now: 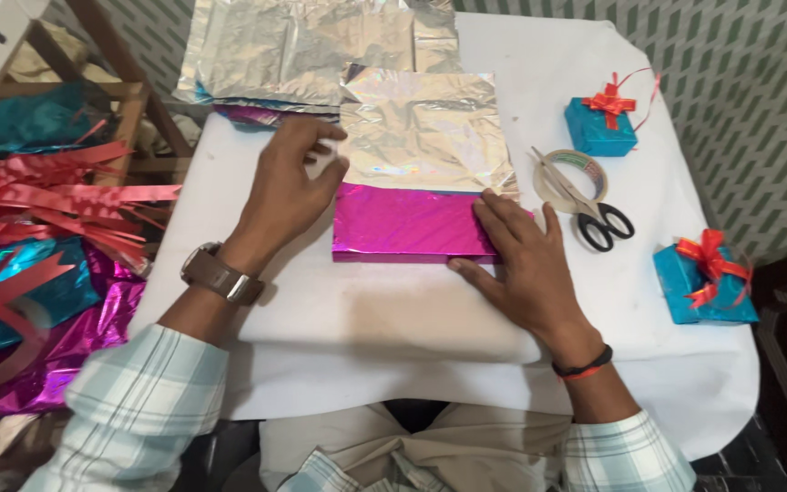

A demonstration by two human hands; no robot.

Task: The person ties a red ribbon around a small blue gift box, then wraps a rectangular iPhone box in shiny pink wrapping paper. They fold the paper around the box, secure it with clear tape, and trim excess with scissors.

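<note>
**Head view: both hands flat on a magenta-wrapped box**

I see the magenta box (409,223) at table centre, silver foil sheet (423,132) unfolded at its 12 o'clock. My left hand (286,187) lies at the box's 10 o'clock, fingers loose and spread on the foil's edge, grasping nothing. My right hand (523,260) presses palm-down at 4 o'clock, fingers extended over the box's end. Scissors (585,205) sit at 3 o'clock.
</note>
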